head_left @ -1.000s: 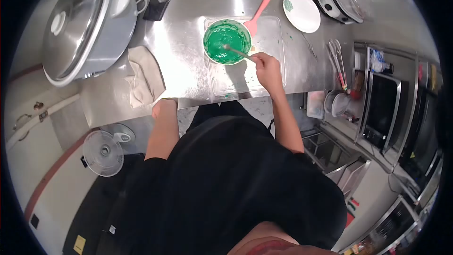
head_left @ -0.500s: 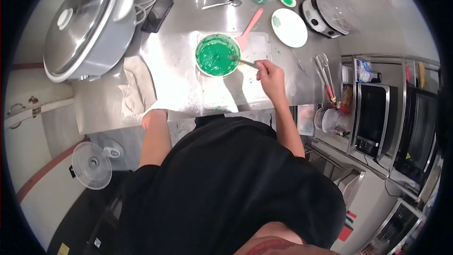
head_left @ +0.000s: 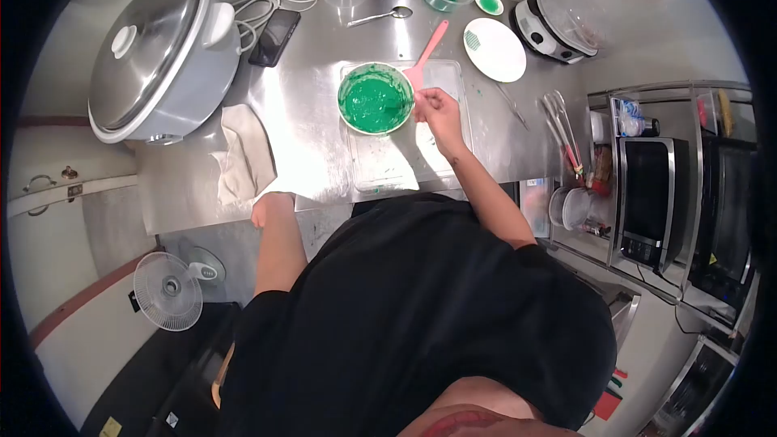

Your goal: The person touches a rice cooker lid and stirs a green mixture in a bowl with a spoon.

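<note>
The bowl (head_left: pixel 374 71) stands just beside the right hand (head_left: pixel 438 116), left hand (head_left: pixel 269 210) well apart.

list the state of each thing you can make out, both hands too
Bowl: upright, uncovered, inner wall smeared green
Green mixture: in the bowl, glossy
Right hand: fingers curled beside the bowl, grip unclear
Left hand: at the table's front edge
Pink spatula: lying beside the bowl
Large cooker: lid on
Phone: lying down, screen dark
Cloth: rumpled
Microwave: door shut
</note>
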Demonstrator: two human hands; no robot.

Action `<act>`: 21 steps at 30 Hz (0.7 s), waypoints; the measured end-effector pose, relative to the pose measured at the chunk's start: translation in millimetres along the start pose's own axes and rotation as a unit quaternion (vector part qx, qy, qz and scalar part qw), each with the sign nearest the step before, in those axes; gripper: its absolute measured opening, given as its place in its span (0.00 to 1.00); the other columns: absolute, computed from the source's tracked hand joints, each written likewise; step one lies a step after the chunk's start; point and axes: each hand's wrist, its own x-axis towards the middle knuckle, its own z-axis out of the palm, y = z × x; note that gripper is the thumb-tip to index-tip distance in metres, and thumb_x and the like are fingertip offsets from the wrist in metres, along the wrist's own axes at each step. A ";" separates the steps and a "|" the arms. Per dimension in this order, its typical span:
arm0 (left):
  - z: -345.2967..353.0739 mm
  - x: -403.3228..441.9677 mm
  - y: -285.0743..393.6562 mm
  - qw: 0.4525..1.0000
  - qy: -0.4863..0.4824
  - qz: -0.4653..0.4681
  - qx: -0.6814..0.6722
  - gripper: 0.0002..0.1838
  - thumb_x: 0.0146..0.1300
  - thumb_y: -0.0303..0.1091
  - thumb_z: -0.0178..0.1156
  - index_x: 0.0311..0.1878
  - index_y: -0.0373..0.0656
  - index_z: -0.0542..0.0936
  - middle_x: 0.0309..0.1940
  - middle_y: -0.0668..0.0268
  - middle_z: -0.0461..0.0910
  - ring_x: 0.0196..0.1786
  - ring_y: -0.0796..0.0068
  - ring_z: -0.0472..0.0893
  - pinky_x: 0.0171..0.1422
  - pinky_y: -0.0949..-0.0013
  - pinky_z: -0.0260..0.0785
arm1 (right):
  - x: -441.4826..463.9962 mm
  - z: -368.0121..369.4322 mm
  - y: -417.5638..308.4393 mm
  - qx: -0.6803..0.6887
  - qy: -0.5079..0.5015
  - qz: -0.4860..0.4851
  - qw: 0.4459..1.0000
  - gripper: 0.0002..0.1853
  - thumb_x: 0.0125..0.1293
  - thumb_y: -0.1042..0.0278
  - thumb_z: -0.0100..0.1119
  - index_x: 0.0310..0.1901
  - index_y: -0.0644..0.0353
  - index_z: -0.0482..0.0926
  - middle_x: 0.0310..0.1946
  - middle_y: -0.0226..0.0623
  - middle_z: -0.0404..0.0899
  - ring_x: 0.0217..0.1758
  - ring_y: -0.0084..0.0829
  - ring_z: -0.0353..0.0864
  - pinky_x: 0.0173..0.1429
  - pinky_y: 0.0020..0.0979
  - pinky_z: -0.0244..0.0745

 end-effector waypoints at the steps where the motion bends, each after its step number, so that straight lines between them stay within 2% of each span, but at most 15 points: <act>1: 0.8 6.1 -0.7 1.000 0.002 0.001 -0.003 0.20 0.69 0.40 0.46 0.57 0.40 0.76 0.58 0.61 0.77 0.58 0.68 0.78 0.61 0.66 0.70 | 4.5 5.2 5.6 0.117 0.005 0.018 0.993 0.08 0.69 0.69 0.58 0.36 0.66 0.78 0.20 0.28 0.77 0.23 0.16 0.72 0.28 0.22 0.66; 3: 21.6 31.6 7.7 0.997 0.016 0.059 0.042 0.23 0.63 0.35 0.54 0.60 0.37 0.68 0.52 0.60 0.79 0.51 0.66 0.81 0.53 0.64 0.74 | 4.7 10.7 1.7 0.131 -0.007 0.013 0.991 0.09 0.70 0.68 0.55 0.38 0.66 0.78 0.21 0.29 0.76 0.24 0.17 0.72 0.30 0.22 0.66; 5: 46.0 56.6 18.6 0.989 0.028 0.118 0.089 0.32 0.56 0.29 0.61 0.63 0.34 0.60 0.46 0.60 0.82 0.44 0.64 0.84 0.44 0.62 0.78 | -0.7 11.2 -15.9 0.034 0.000 -0.061 0.998 0.09 0.71 0.68 0.53 0.36 0.65 0.78 0.19 0.30 0.76 0.22 0.17 0.72 0.27 0.24 0.65; 6: 40.4 51.4 18.1 0.982 0.035 0.145 0.113 0.38 0.53 0.26 0.64 0.65 0.32 0.56 0.43 0.59 0.83 0.40 0.63 0.85 0.40 0.61 0.80 | -3.0 9.6 -28.3 0.036 0.000 -0.063 0.997 0.09 0.71 0.68 0.53 0.36 0.65 0.78 0.19 0.30 0.76 0.22 0.17 0.72 0.27 0.24 0.65; 7: 35.7 46.3 17.1 0.983 0.034 0.145 0.111 0.38 0.53 0.26 0.64 0.65 0.32 0.56 0.43 0.59 0.83 0.40 0.63 0.85 0.40 0.61 0.80 | -5.4 6.8 -41.2 -0.062 -0.001 -0.099 0.993 0.10 0.71 0.67 0.53 0.35 0.65 0.78 0.17 0.33 0.75 0.20 0.20 0.72 0.26 0.26 0.64; 8: 10.2 17.8 3.8 0.995 0.014 0.101 0.019 0.41 0.53 0.27 0.65 0.66 0.32 0.53 0.44 0.60 0.83 0.41 0.64 0.85 0.40 0.62 0.80 | -7.2 4.6 -47.8 -0.158 -0.002 -0.133 0.978 0.11 0.71 0.66 0.52 0.34 0.65 0.78 0.15 0.36 0.74 0.19 0.22 0.73 0.25 0.29 0.64; 9: -7.8 -0.6 -3.9 0.996 -0.006 0.056 -0.073 0.44 0.53 0.27 0.65 0.68 0.32 0.50 0.44 0.61 0.83 0.41 0.65 0.85 0.40 0.63 0.80 | -6.9 3.4 -46.1 -0.156 -0.003 -0.135 0.978 0.11 0.71 0.66 0.52 0.34 0.65 0.78 0.15 0.36 0.74 0.19 0.22 0.73 0.25 0.29 0.64; 11: 26.7 36.2 14.1 0.995 0.002 0.026 -0.094 0.43 0.54 0.29 0.64 0.68 0.34 0.50 0.44 0.63 0.83 0.41 0.65 0.85 0.41 0.62 0.80 | -4.1 1.7 -36.7 -0.230 0.015 -0.127 0.965 0.12 0.69 0.66 0.52 0.34 0.66 0.78 0.14 0.43 0.71 0.17 0.31 0.74 0.25 0.35 0.64; 12: 36.6 46.4 21.7 0.994 0.011 -0.005 -0.110 0.42 0.55 0.31 0.64 0.68 0.35 0.50 0.45 0.65 0.83 0.42 0.66 0.84 0.43 0.62 0.80 | -4.2 0.3 -29.8 -0.235 0.013 -0.105 0.966 0.13 0.69 0.65 0.51 0.35 0.67 0.79 0.15 0.49 0.72 0.18 0.40 0.75 0.26 0.38 0.65; 13: 30.3 38.9 20.0 0.993 0.010 -0.004 -0.115 0.42 0.55 0.31 0.64 0.68 0.35 0.50 0.45 0.65 0.83 0.42 0.66 0.84 0.43 0.62 0.80 | -4.9 -1.1 -30.5 -0.232 0.013 -0.109 0.967 0.13 0.69 0.65 0.51 0.35 0.67 0.79 0.15 0.49 0.72 0.18 0.40 0.75 0.26 0.38 0.65; 15: 17.4 25.1 8.5 0.998 -0.030 0.053 -0.035 0.39 0.60 0.35 0.60 0.69 0.37 0.50 0.46 0.68 0.83 0.45 0.68 0.84 0.46 0.64 0.79 | -10.1 -2.9 -29.8 -0.226 0.002 -0.067 0.972 0.13 0.69 0.65 0.51 0.36 0.67 0.79 0.16 0.50 0.73 0.19 0.42 0.77 0.27 0.39 0.66; 16: 14.4 23.2 7.4 0.997 -0.026 0.054 -0.038 0.39 0.60 0.35 0.60 0.69 0.37 0.50 0.46 0.68 0.83 0.45 0.68 0.84 0.46 0.64 0.79 | -8.4 -5.4 -23.8 -0.257 0.021 -0.122 0.959 0.13 0.70 0.64 0.50 0.37 0.66 0.79 0.17 0.49 0.74 0.20 0.42 0.77 0.28 0.39 0.67; 18: 17.3 25.7 11.2 0.992 -0.010 0.074 0.103 0.36 0.63 0.40 0.55 0.69 0.37 0.51 0.47 0.68 0.83 0.46 0.69 0.84 0.48 0.65 0.78 | -4.8 -6.1 -27.5 -0.253 0.050 -0.136 0.957 0.14 0.70 0.64 0.50 0.37 0.66 0.79 0.17 0.49 0.74 0.19 0.41 0.77 0.28 0.38 0.67; 19: 18.0 27.5 11.8 0.992 -0.007 0.073 0.099 0.36 0.63 0.40 0.55 0.69 0.37 0.51 0.47 0.68 0.83 0.46 0.69 0.84 0.48 0.65 0.78 | -3.0 -5.7 -29.9 -0.254 0.078 -0.151 0.952 0.14 0.71 0.63 0.50 0.37 0.66 0.79 0.17 0.49 0.74 0.19 0.41 0.76 0.28 0.38 0.67; 21: 7.8 17.0 5.1 0.998 -0.040 0.035 -0.033 0.33 0.65 0.39 0.53 0.68 0.37 0.53 0.48 0.67 0.82 0.46 0.68 0.84 0.49 0.66 0.78 | 1.6 -2.7 -22.6 -0.247 0.079 -0.153 0.954 0.15 0.71 0.62 0.51 0.37 0.66 0.79 0.17 0.46 0.76 0.18 0.37 0.76 0.28 0.36 0.68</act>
